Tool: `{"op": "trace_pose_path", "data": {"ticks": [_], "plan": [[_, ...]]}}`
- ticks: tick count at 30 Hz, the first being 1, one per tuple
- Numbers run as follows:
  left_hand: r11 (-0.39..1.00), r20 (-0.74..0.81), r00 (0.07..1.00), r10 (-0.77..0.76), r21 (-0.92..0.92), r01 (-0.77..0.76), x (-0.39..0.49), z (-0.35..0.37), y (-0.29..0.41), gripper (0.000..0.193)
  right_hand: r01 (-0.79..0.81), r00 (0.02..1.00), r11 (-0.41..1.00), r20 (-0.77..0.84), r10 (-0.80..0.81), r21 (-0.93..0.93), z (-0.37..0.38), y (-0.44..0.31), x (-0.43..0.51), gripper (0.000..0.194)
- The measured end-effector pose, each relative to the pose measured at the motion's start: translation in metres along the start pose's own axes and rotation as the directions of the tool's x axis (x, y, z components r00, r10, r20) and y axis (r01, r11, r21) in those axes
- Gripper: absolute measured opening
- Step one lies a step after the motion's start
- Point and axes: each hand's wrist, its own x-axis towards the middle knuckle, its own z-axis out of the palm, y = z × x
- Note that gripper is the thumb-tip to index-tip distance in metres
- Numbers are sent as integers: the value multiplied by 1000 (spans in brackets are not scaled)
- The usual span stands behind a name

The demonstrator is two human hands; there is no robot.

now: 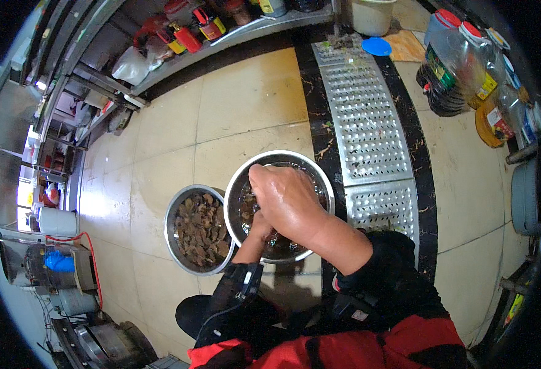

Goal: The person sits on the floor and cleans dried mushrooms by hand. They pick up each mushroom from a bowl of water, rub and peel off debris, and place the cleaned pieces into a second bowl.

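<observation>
My right hand (286, 196) is over a round metal basin (327, 196) of dark, rippling water. Its skin looks wet and its fingers curl under, out of sight. My left hand (262, 226) reaches down into the same basin, below the right, and its fingers are hidden. What either hand holds, if anything, does not show. Brown pieces are faintly visible in the water beside the hands. Close against this basin on the left, a second metal basin (171, 240) holds many brown, slice-like food pieces (201, 228). Both basins stand on the tiled floor.
To the right runs a perforated metal drain cover (367, 124) with dark stone borders and a blue lid (376, 46) near its far end. Large plastic bottles (450, 69) stand beyond. A metal shelf (233, 44) with bottles spans the back. A red hose (96, 272) hangs at left.
</observation>
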Motion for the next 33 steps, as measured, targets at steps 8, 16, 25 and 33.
{"op": "trace_pose_path", "data": {"ticks": [8,16,25,33], "plan": [[977,10,977,213,0,-213,-116,-12,111,31,-55,969,992,233,81,-115,20,-3,-13,24],[938,-148,945,291,-150,-313,-150,-22,115,9,-77,898,989,439,14,125,48,-17,-21,30],[924,-146,932,331,-149,-351,-176,-42,128,17,-26,938,960,340,-73,277,67,-36,-19,18],[904,-119,935,335,-238,-355,-169,-43,122,19,-230,902,916,426,73,329,72,-35,-14,13]]}}
